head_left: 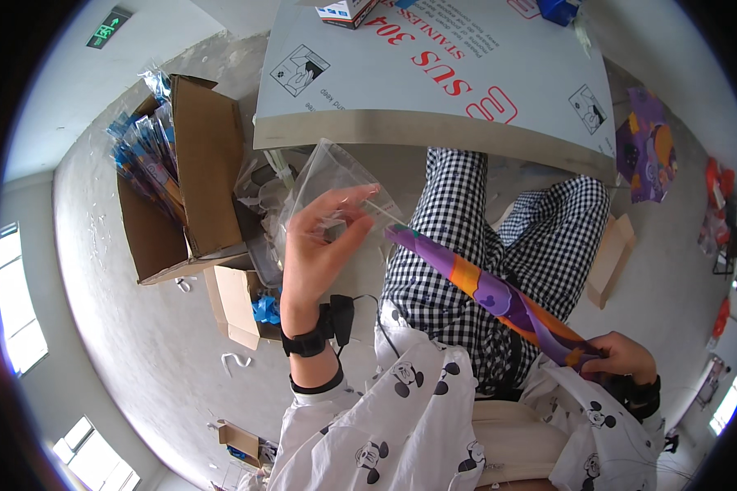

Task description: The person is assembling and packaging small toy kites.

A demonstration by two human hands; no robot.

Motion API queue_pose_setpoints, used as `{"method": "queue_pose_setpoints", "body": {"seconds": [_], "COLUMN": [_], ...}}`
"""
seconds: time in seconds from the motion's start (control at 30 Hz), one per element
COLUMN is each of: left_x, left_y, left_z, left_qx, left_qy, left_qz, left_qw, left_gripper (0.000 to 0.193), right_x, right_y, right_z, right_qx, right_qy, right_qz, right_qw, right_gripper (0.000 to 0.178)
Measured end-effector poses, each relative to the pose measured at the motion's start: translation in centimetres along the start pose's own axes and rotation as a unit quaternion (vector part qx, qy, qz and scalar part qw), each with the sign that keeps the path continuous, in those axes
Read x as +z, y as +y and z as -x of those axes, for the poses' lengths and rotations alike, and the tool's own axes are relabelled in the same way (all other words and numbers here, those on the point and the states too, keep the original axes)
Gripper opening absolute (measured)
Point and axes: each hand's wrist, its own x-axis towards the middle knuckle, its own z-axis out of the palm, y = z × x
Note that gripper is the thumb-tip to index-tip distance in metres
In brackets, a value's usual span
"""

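Observation:
A clear plastic bag (336, 173) is pinched between the thumb and fingers of my left hand (323, 233), in front of the metal-edged table. My right hand (621, 357) grips the lower right end of a rolled purple-and-orange patterned sheet (483, 290). The roll lies slantwise above my checked trousers. Its narrow upper tip is at the edge of the bag, close to my left fingers. I cannot tell whether the tip is inside the bag.
Ahead stands a table (360, 74) with a printed film top, bearing a small box (345, 11) and a blue object (558, 10). At left, a cardboard carton (209, 164) holds several bagged rolls. A smaller carton (231, 307) sits below it. Another patterned sheet (648, 147) hangs at the table's right.

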Motion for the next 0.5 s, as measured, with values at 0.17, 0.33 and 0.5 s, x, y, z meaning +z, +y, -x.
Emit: {"method": "queue_pose_setpoints", "body": {"seconds": [0.17, 0.33, 0.5], "left_x": [0.0, 0.6, 3.7], "left_y": [0.5, -0.7, -0.8], "left_z": [-0.1, -0.2, 0.5], "left_qx": [-0.022, -0.04, -0.097], "left_qy": [-0.027, -0.068, -0.027], "left_qz": [-0.039, 0.073, 0.255], "left_qw": [0.999, 0.994, 0.962], "left_gripper": [0.034, 0.03, 0.019], "right_x": [0.0, 0.1, 0.7], "right_y": [0.1, -1.4, -0.8], "right_z": [0.1, -0.2, -1.6], "right_qx": [-0.003, 0.005, -0.012], "right_qy": [0.002, 0.0, 0.022], "right_qz": [-0.002, -0.006, -0.025], "right_qw": [1.0, 1.0, 0.999], "right_gripper": [0.038, 0.04, 0.04]}}
